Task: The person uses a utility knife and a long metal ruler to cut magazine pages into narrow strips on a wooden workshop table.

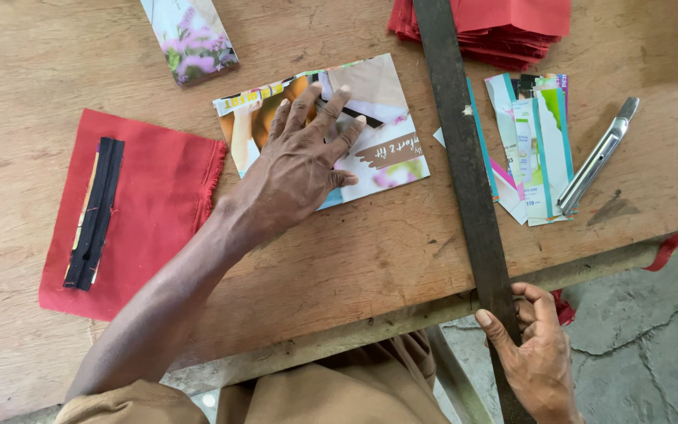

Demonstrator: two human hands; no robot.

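Observation:
My left hand [304, 161] lies flat, fingers spread, on a stack of glossy printed paper sheets [390, 149] in the middle of the wooden table [370, 251]. My right hand [531, 353] grips the near end of a long dark metal straightedge [464, 173] past the table's front edge. The straightedge runs from my hand up across the table, just right of the printed sheets.
A red cloth [158, 204] with a black strip [96, 212] lies at the left. Cut paper strips [531, 145] and a silver utility knife [598, 157] sit right of the straightedge. Red folded pieces [512, 27] are stacked at the back, a flowered card [190, 35] at top left.

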